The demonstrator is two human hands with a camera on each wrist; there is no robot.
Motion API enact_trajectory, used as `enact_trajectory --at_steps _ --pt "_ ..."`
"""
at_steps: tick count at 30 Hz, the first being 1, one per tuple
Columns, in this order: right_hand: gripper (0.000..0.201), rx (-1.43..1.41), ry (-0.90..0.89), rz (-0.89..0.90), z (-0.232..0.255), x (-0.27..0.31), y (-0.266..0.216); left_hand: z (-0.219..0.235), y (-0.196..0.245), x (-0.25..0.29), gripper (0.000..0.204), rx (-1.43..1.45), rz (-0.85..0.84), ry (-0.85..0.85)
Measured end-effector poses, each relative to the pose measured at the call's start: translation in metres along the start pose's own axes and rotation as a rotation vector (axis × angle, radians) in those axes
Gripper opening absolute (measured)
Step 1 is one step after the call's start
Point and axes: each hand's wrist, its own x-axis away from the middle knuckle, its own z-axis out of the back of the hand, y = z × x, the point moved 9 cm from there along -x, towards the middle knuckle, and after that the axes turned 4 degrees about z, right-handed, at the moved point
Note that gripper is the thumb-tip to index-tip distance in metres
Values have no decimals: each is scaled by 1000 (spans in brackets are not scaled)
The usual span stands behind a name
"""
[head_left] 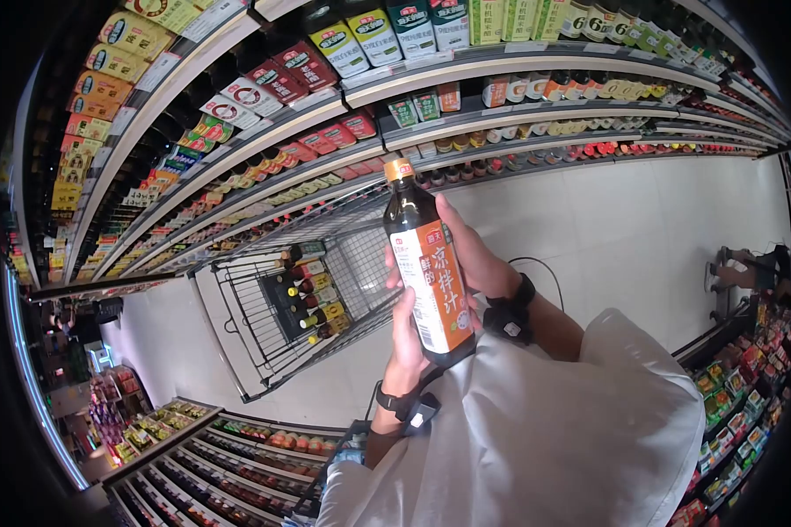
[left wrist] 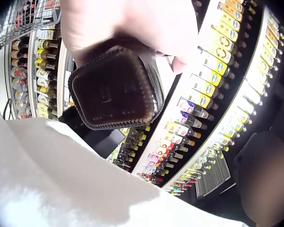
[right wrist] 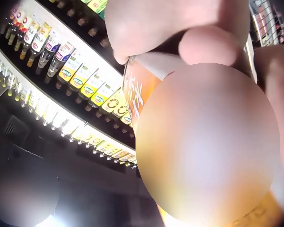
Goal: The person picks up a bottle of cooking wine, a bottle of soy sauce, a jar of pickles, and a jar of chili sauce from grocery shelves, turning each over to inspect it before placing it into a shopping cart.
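Note:
A dark sauce bottle [head_left: 423, 263] with an orange and white label and a gold cap is held in both hands before the white shirt. Its label faces up toward the head camera and its cap points away from the body. My left hand [head_left: 404, 339] grips the lower left side, thumb along the label edge. From the other side, my right hand [head_left: 476, 255] holds the bottle, its fingers partly hidden behind it. The left wrist view shows the dark bottle base [left wrist: 111, 90] below the hand. In the right wrist view, part of the orange label [right wrist: 138, 87] shows beside the fingers.
A wire shopping cart [head_left: 237, 307] with several bottles [head_left: 316, 303] stands on the pale floor to the left. Long shelves of bottles [head_left: 395, 39] curve across the far side. More stocked shelves [head_left: 237, 457] run behind, and another person [head_left: 751, 268] is at the far right.

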Motion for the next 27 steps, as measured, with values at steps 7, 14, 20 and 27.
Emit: enact_trajectory --at_steps 7,14,20,27 --pt "60 -5 177 72 13 11 -20 -11 10 8 65 -581 -33 142" --pt "63 97 258 98 20 15 -16 -8 7 16 66 -686 -46 221" --pt "62 65 203 98 4 10 -13 -11 13 22 67 -753 -102 238" --pt "62 71 178 86 1 8 -9 -12 16 25 59 -734 -177 241"
